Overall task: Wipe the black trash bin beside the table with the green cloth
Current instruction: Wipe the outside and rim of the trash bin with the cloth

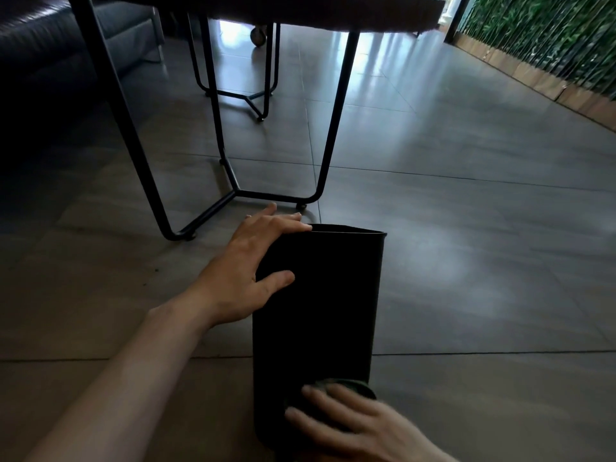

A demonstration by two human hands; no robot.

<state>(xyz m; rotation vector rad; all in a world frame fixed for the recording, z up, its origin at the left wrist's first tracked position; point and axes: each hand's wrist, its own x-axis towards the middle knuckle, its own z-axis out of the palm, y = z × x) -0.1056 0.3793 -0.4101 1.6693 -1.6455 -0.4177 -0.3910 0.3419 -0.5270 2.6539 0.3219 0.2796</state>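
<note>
Both flat: left hand (253,261) on black trash bin (320,311); right hand (360,425), blurred, seemingly atop green cloth (350,385)

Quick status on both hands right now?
Left hand: open, resting flat on the black trash bin near its rim.
Right hand: open, straight fingers pressing the green cloth onto the bin; slightly blurred.

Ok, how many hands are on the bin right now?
2. The left hand lies flat on the bin, on its left side towards the far end. The right hand, blurred, presses the cloth against the near end.
</note>
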